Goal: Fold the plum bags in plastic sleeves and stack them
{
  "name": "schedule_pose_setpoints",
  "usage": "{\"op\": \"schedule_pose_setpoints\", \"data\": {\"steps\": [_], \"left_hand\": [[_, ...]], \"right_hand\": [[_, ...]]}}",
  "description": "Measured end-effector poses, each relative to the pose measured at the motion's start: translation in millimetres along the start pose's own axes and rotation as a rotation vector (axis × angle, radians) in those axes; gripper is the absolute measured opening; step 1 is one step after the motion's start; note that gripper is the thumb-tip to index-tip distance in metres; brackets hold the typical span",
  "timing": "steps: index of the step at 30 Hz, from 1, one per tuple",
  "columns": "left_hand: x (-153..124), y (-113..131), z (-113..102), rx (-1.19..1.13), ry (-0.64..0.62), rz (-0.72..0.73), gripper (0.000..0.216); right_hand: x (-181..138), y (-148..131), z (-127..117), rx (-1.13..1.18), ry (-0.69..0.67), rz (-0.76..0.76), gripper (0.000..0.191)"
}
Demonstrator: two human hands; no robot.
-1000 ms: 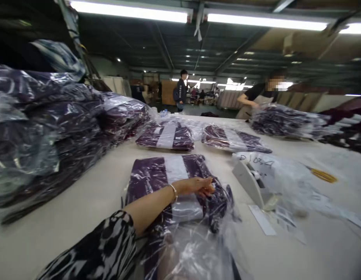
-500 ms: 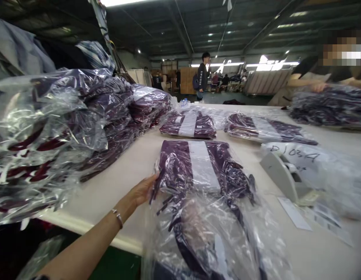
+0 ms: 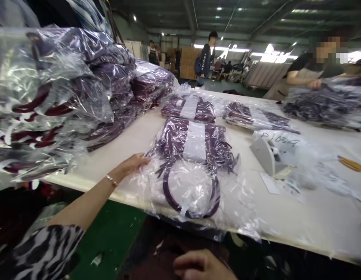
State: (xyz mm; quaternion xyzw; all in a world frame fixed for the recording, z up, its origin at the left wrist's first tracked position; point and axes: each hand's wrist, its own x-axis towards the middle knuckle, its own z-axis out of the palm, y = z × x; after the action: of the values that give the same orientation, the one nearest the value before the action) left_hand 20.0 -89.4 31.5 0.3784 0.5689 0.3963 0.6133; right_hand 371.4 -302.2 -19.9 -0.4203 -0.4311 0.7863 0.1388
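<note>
A clear plastic bag with a folded dark purple garment in it lies at the table's front edge. A white paper band crosses the garment, and a purple loop shows through the lower part of the bag. At the bag's left edge, my left hand has its fingers closed on the plastic. My right hand is low in front of the table edge, apart from the bag. Its fingers are loosely bent with a gap between them, and nothing shows in them; part of it is cut off by the frame.
Bagged garments are piled high on the left. Two more packs lie behind mine. A white tape dispenser, marked plastic and a paper slip are on the right. Across the table, a person's hand rests on another pile.
My left hand has moved slightly left and up in the view, still at the bag's edge. The bag's lower part now lies flatter, its loop rounded. My right hand has come into clear view below.
</note>
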Motion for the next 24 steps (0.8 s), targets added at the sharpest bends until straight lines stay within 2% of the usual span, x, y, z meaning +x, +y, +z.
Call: {"op": "schedule_pose_setpoints", "data": {"steps": [2,3,5,6,8,9,11,13,15,17,20,24], "left_hand": [[-29,-14,-21,0.101,-0.009,-0.009,0.057],[-42,-20,-29,0.136,-0.002,-0.017,0.058],[-62,-30,-39,0.161,0.039,-0.027,0.058],[-69,-35,-41,0.166,0.07,-0.023,0.057],[-78,-40,-40,0.178,0.154,0.002,0.055],[-82,-42,-38,0.186,0.197,0.019,0.054],[-87,-45,-32,0.217,0.261,0.059,0.049],[-93,-48,-30,0.266,0.292,0.104,0.043],[-99,-52,-31,0.301,0.298,0.125,0.038],[-106,-59,-34,0.298,0.309,0.112,0.037],[-115,-69,-38,0.285,0.346,0.081,0.037],[-121,-80,-40,0.269,0.359,0.087,0.041]], "right_hand": [[-53,18,-33,0.117,0.388,0.068,0.069],[-77,18,-50,0.079,0.644,0.041,0.068],[-115,2,-76,-0.072,1.097,-0.031,0.07],[-125,-12,-85,-0.161,1.277,-0.1,0.074],[-127,-43,-97,-0.279,1.49,-0.258,0.084],[-121,-57,-100,-0.27,1.517,-0.338,0.088],[-102,-76,-104,-0.132,1.45,-0.388,0.096],[-85,-78,-106,0.013,1.267,-0.273,0.101],[-78,-65,-109,0.054,1.074,-0.113,0.09],[-83,-45,-115,0.064,0.963,-0.036,0.067],[-100,-15,-124,0.048,0.982,-0.012,0.045],[-109,8,-121,-0.003,1.077,-0.007,0.036]]}}
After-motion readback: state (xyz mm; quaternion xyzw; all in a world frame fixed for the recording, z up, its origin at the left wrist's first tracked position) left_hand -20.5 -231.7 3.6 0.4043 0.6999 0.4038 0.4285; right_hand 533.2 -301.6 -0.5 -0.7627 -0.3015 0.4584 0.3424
